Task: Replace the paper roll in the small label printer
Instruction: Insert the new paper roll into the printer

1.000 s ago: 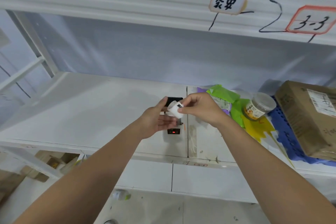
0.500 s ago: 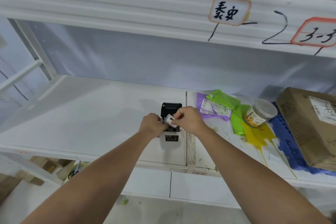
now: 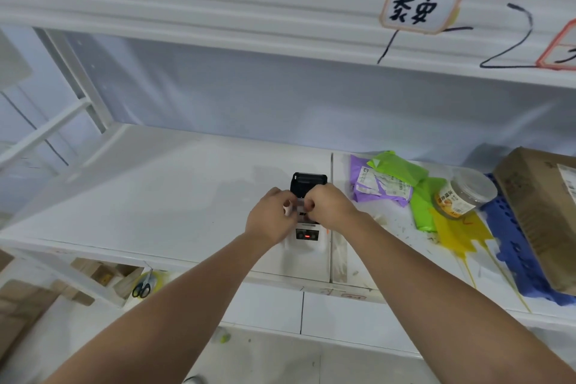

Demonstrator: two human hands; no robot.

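Head view: both hands meet over the label printer (image 3: 307, 232) on the shelf (image 3: 174, 196), its long axis running near to far. The left hand (image 3: 271, 217) and right hand (image 3: 327, 207) are curled, pinching the paper roll (image 3: 288, 208) between them above the open bay.

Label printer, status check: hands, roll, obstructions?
Left hand and right hand both closed over label printer, lid up. Roll hidden between fingers. Nothing obstructing.
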